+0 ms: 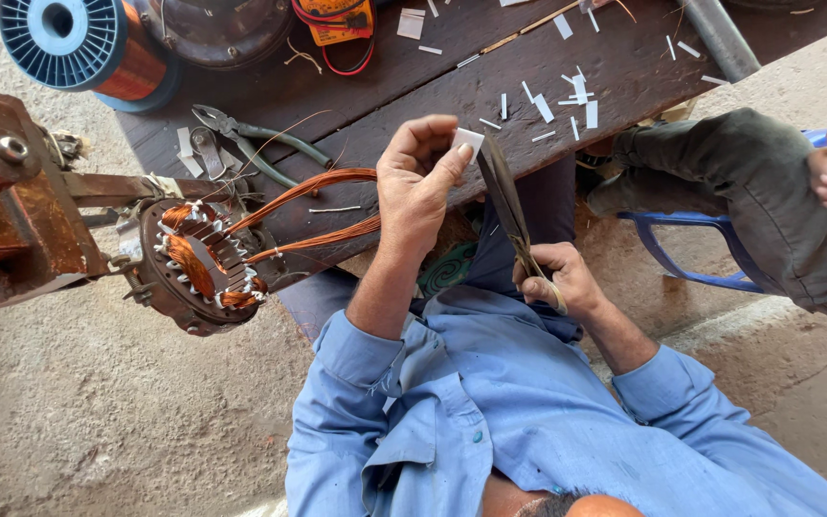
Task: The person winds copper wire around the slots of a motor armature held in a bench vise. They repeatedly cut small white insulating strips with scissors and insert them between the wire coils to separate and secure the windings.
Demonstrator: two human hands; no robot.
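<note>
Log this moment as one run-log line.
left hand: pinches white paper piece | right hand: grips scissors, blades at paper | nearby: copper-wound stator, pliers

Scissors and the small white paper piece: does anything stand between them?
Nothing visible does. The left hand pinches the white paper piece right at the tip of the scissors, which the right hand holds by the handles. The copper wires and motor stator lie off to the left.
</note>
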